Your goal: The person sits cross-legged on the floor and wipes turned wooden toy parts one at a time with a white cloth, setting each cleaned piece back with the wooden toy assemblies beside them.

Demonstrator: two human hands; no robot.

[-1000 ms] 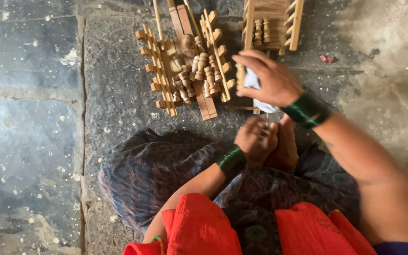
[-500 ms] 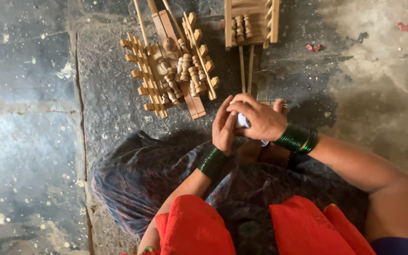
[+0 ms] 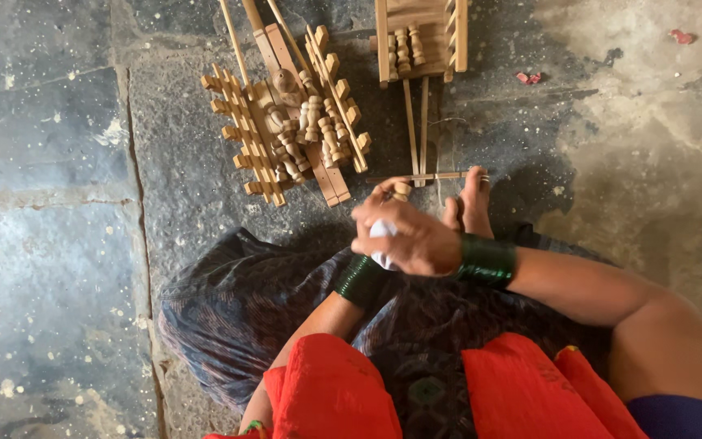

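— Gripping what, that right hand (image 3: pixel 412 240)?
— Closed on a white cloth (image 3: pixel 383 241), rubbing a small wooden piece (image 3: pixel 400 191) above the lap.
— Left hand (image 3: pixel 379 268)?
— Hidden underneath; grip unclear. Wooden toy frames (image 3: pixel 286 122) lie on the stone floor (image 3: pixel 83 162) ahead.

The right hand (image 3: pixel 408 237) lies closed over a white cloth (image 3: pixel 382 231) and a small wooden piece (image 3: pixel 400 190), covering the left hand (image 3: pixel 375 264); wooden toy frames (image 3: pixel 290 122) lie on the stone floor (image 3: pixel 58 244) just beyond

Wooden toy pile (image 3: pixel 290 122) ahead, left floor (image 3: pixel 42 244) open
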